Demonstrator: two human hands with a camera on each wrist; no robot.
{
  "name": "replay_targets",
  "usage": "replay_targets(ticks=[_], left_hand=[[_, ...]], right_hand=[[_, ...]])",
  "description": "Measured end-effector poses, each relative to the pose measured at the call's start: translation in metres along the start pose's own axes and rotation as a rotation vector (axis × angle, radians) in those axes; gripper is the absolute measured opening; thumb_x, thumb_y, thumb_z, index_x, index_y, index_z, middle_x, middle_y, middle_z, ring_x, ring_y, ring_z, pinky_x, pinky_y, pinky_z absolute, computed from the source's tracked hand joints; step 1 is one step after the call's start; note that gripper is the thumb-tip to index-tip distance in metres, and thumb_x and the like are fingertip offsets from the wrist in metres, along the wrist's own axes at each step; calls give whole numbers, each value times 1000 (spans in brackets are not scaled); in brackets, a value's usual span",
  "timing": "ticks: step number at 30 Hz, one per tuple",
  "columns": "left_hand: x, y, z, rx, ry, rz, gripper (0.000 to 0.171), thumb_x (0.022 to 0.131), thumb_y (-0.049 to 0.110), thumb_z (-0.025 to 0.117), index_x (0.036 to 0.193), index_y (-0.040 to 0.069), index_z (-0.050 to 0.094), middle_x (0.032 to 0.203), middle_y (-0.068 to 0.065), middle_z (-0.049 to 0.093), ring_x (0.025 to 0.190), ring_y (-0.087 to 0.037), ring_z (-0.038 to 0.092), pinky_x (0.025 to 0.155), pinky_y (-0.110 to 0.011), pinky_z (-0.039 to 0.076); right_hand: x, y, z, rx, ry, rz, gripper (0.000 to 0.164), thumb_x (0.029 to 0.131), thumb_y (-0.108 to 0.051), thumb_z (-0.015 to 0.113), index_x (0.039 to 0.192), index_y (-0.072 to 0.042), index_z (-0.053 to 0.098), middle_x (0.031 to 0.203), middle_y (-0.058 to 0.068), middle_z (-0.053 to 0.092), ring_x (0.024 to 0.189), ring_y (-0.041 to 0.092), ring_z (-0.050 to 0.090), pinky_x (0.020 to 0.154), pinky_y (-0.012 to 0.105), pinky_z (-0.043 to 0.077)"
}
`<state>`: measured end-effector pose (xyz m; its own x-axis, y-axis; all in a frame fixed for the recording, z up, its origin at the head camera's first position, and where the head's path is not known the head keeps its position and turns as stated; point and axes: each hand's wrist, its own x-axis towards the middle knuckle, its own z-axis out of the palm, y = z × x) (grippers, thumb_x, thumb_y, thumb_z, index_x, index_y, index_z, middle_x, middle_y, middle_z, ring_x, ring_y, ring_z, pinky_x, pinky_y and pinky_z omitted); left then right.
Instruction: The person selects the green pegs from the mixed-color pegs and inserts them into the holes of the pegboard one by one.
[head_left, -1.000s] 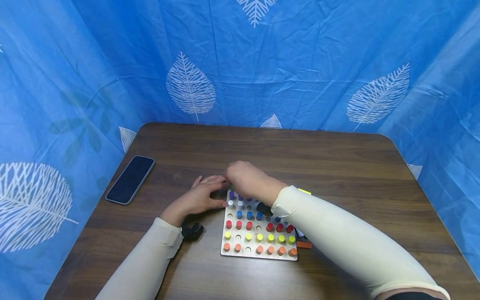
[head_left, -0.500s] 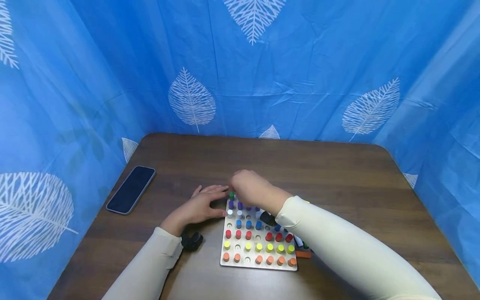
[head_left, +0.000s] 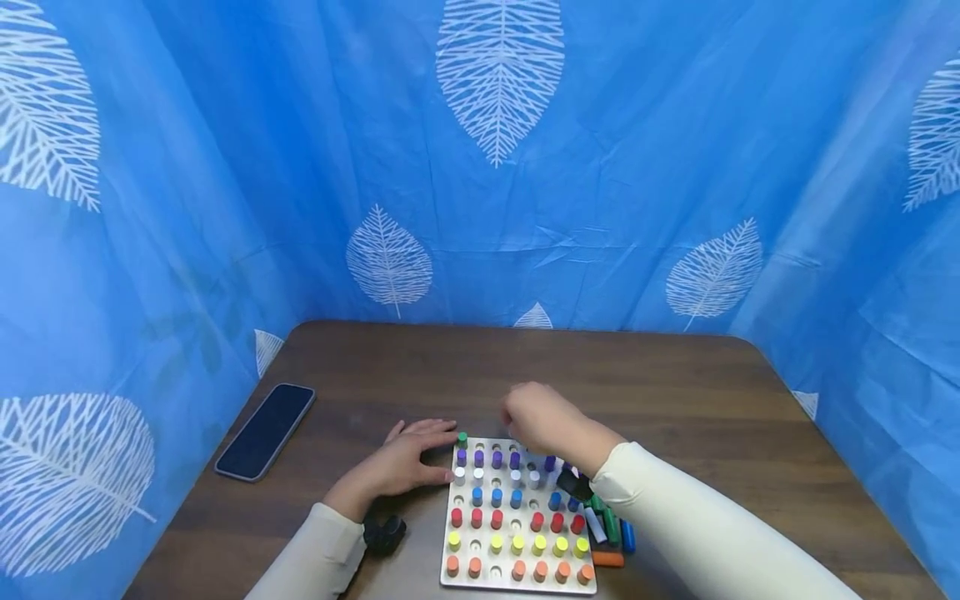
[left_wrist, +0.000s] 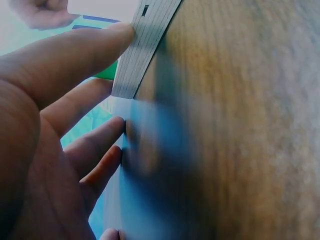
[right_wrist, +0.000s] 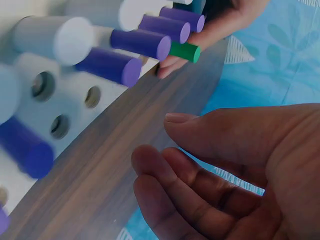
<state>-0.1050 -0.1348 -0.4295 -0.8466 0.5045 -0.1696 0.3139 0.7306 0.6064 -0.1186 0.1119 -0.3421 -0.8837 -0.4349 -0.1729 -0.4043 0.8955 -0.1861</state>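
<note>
A pale pegboard lies on the table, with rows of coloured pegs upright in its holes. One green peg stands in the far left corner, and a purple row runs just in front. My left hand rests at the board's left side with its fingers extended; in the left wrist view the thumb touches the board's edge. Over the far edge hangs my right hand. The right wrist view shows its thumb and fingers bent and apart, with nothing between them. Several holes beside it have no peg.
Loose pegs lie to the right of the board, among them an orange peg, a blue peg and a green peg. A phone is at the table's left. Blue patterned curtains surround the table.
My right hand has left the green peg at the corner and moved right along the far edge. The head view has tilted upward. My left hand stays at the board's side.
</note>
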Motion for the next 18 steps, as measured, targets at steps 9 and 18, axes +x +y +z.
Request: replay_targets(ticks=[9,18], left_hand=[[-2,-4,5,-19,-7,23,63,94,39,80,150,18,60,165,-5,48,159,-36,34,125,-78,4],[-1,1,3,-10,-2,-4,64,94,39,80,151,18,60,165,-4,48,159,-35,34,127,-76,3]], right_hand=[[-11,15,3,29,32,13,9,96,-8,73,91,-10,80,87,1,71,75,13,61,74,34,62],[-12,18,0,28,36,34,11,95,-11,75,86,-15,77,85,0,68,73,13,59,71,32,60]])
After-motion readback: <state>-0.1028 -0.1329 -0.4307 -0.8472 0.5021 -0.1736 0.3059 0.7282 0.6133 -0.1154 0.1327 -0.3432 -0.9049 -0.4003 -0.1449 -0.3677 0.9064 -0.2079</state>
